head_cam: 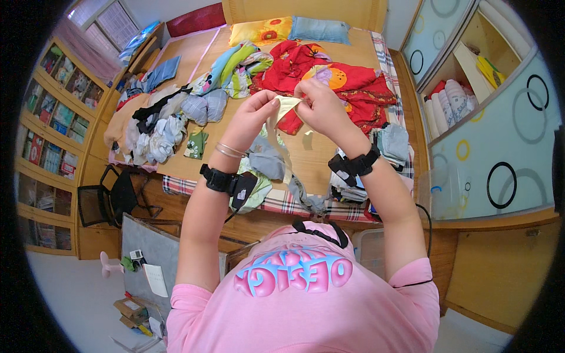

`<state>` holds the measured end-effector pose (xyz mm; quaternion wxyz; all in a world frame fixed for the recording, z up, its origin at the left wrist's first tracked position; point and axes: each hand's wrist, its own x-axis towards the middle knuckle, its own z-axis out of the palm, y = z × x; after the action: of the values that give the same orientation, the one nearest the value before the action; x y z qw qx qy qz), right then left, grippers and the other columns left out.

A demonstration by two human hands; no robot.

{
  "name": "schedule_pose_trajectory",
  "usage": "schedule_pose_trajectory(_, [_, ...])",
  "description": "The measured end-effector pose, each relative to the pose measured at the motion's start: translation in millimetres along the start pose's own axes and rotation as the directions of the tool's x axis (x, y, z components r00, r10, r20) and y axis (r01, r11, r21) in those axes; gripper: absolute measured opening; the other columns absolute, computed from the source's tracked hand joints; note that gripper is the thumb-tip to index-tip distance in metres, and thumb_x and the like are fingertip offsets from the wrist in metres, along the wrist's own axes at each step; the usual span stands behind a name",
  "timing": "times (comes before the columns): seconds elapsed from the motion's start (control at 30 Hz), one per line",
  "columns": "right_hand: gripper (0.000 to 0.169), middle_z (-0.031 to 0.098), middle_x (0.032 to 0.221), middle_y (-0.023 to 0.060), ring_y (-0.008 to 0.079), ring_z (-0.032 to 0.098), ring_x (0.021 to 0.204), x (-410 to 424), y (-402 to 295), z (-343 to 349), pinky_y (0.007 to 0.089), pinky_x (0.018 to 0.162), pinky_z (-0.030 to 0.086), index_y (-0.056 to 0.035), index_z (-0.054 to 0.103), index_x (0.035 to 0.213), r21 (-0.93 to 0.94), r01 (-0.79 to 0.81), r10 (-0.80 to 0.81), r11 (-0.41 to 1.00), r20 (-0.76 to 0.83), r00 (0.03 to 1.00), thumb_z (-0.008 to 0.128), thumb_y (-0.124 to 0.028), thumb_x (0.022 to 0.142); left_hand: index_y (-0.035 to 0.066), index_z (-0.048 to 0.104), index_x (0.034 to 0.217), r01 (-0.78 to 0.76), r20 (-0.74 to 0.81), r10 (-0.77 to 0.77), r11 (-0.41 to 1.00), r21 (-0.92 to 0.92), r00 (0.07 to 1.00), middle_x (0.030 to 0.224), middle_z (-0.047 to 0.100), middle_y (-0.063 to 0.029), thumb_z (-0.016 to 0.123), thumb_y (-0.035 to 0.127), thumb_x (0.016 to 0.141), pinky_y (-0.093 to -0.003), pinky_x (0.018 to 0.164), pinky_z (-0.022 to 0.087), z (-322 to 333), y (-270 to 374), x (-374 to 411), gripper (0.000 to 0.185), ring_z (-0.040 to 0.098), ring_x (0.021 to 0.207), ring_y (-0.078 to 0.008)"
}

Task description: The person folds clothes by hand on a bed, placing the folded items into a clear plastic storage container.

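Note:
Raised over the bed, my left hand [251, 114] and my right hand [324, 108] pinch a pale yellow piece of cloth [287, 104] between them. A long narrow part of the cloth hangs down from near my left hand; what garment it is, I cannot tell. Below it lie a grey garment [266, 161] and a light green garment [255, 194], partly hidden by my left forearm and wrist strap. A folded green garment [196, 144] lies on the bed to the left. Behind my hands spreads a red patterned quilt [282, 66].
A heap of mixed clothes [161, 137] covers the bed's left side. Folded clothes are stacked at the right, by stack [394, 142]. Two pillows [320, 30] lie at the headboard. A black chair [119, 194] stands left; a sliding-door wardrobe [490, 150] stands right.

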<state>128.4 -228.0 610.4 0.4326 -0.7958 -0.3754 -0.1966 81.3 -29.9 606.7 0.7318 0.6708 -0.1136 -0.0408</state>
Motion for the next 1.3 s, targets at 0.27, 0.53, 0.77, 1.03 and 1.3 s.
schedule_pose_trajectory(0.27, [0.018, 0.065, 0.088, 0.0214, 0.0361, 0.064, 0.08, 0, -62, 53, 0.0392, 0.069, 0.051, -0.0028, 0.06, 0.099, 0.204, -0.164, 0.153, 0.965, 0.068, 0.986, 0.052, -0.004, 0.083, 0.006, 0.057, 0.104, 0.0, -0.011, -0.001, 0.993, -0.116, 1.0, 0.088, 0.06, 0.0024, 0.054, 0.022, 0.096, -0.0213, 0.069, 0.045, -38, 17, -63, 0.018, 0.055, 0.077, -0.0046])
schedule_pose_trajectory(0.53, [0.03, 0.068, 0.09, 0.0169, 0.0224, 0.067, 0.079, 2, -114, 74, 0.0317, 0.069, 0.052, -0.005, 0.062, 0.112, 0.218, -0.118, 0.128, 0.969, -0.031, 0.991, 0.048, -0.002, 0.086, 0.001, 0.063, 0.111, -0.082, -0.012, 0.082, 0.997, -0.017, 0.997, 0.106, 0.059, -0.0026, 0.06, 0.021, 0.093, -0.0235, 0.083, 0.045, -59, -15, -101, 0.028, 0.056, 0.096, -0.0062])
schedule_pose_trajectory(0.77, [0.036, 0.066, 0.087, 0.0105, 0.0121, 0.063, 0.073, -4, -128, 73, 0.0268, 0.063, 0.05, -0.0048, 0.059, 0.118, 0.33, -0.123, 0.184, 0.936, -0.16, 0.97, 0.047, 0.001, 0.085, 0.001, 0.064, 0.112, -0.374, 0.132, 0.351, 0.892, 0.253, 0.927, 0.118, 0.058, -0.0067, 0.057, 0.024, 0.094, -0.0256, 0.087, 0.044, -53, -24, -112, 0.03, 0.056, 0.099, -0.0079])
schedule_pose_trajectory(1.03, [0.031, 0.065, 0.088, 0.0054, 0.007, 0.06, 0.076, -15, -150, 45, 0.024, 0.064, 0.049, -0.0045, 0.06, 0.118, 0.455, -0.193, 0.272, 0.869, -0.114, 0.955, 0.048, -0.001, 0.09, 0.001, 0.066, 0.108, -0.03, 0.255, 0.061, 0.992, -0.125, 0.965, 0.099, 0.066, -0.0012, 0.052, 0.028, 0.097, -0.0275, 0.085, 0.045, -33, -11, -129, 0.032, 0.058, 0.092, -0.0092])
schedule_pose_trajectory(1.3, [0.024, 0.065, 0.1, 0.0047, 0.0085, 0.061, 0.089, -27, -151, -9, 0.0227, 0.078, 0.05, 0.0007, 0.059, 0.117, 0.289, -0.148, 0.185, 0.946, -0.108, 0.977, 0.051, -0.006, 0.095, 0.001, 0.065, 0.104, -0.049, 0.293, 0.07, 0.996, -0.077, 0.954, 0.095, 0.066, -0.0027, 0.052, 0.025, 0.096, -0.0283, 0.083, 0.047, 1, -31, -117, 0.028, 0.06, 0.09, -0.0102])
